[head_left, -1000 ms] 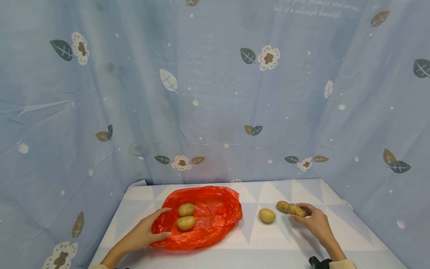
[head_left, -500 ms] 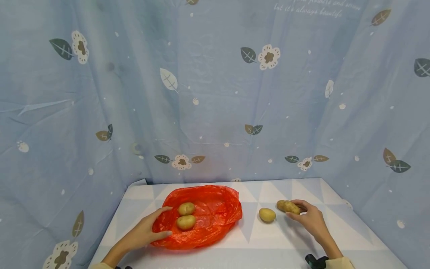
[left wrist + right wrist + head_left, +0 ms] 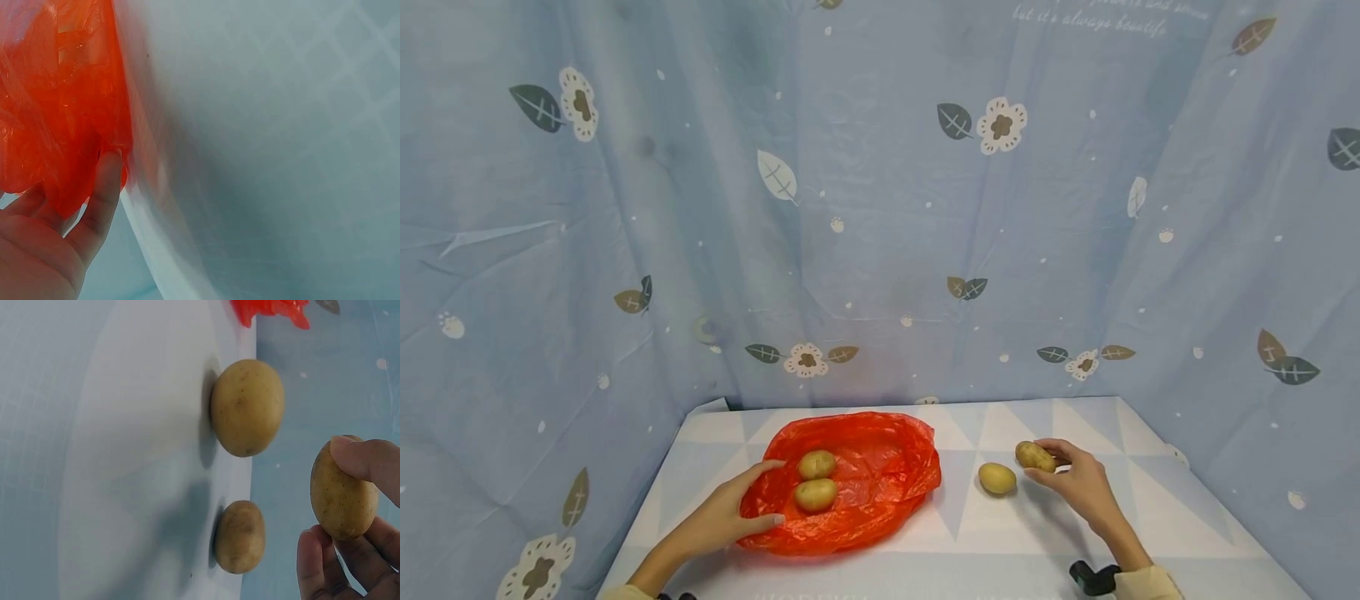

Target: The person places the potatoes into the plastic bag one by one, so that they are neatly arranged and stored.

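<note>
The right hand (image 3: 1078,483) pinches the held potato (image 3: 1032,457) between thumb and fingers, up off the desk (image 3: 970,537). The potato's long way runs mostly sideways in the head view. Just left of it, a yellow potato (image 3: 997,479) sits on the desk; the right wrist view shows a small potato (image 3: 240,536) there too. Farther left is the red bag (image 3: 895,467), with two potatoes (image 3: 816,496) in it. The left hand (image 3: 722,517), nearer the bag, holds its left end, thumb and fingers spread wide.

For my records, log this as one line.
left hand: holds red bag; right hand: holds potato; bag: two potatoes; table: two more potatoes
</note>
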A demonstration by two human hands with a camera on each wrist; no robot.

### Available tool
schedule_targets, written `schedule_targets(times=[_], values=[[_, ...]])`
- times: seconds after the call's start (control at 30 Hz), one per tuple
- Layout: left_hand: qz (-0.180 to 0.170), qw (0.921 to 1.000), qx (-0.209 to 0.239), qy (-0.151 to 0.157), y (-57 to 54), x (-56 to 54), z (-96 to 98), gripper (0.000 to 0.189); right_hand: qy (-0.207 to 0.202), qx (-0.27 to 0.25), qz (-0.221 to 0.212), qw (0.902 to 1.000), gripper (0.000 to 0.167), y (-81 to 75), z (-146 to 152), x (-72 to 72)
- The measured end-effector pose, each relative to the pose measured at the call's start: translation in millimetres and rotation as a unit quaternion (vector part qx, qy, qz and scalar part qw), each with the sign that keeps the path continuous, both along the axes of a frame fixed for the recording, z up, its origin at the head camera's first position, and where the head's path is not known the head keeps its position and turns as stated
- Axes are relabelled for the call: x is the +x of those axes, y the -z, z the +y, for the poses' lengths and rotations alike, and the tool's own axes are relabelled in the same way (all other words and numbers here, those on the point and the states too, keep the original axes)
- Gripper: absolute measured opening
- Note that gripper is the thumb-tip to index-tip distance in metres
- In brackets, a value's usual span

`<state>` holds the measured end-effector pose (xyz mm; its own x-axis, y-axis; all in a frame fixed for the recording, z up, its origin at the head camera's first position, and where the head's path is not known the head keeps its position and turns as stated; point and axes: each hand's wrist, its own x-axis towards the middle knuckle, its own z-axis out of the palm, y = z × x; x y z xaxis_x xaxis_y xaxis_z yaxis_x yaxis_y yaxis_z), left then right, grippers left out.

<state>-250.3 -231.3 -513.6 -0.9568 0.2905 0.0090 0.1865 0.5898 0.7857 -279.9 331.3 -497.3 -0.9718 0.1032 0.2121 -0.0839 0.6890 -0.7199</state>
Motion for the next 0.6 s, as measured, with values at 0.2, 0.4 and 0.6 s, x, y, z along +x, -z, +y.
schedule_targets(times=[0.2, 0.4, 0.6], values=[[-0.001, 1.0, -0.001, 0.002, -0.9, 0.6, -0.1, 0.083, -0.014, -0.002, 0.005, 0.9999, 0.06, 0.5, -9, -3.8], [0.003, 1.0, 0.002, 0.003, 0.3, -1.5, -1.1, 0.082, -0.03, -0.011, 0.011, 0.9994, 0.059, -0.6, -19, -7.6], [0.002, 1.0, 0.005, 0.004, 0.8, -1.9, -1.7, 0.081, -0.05, -0.026, 0.019, 0.9982, 0.057, -1.0, -29, -10.0]])
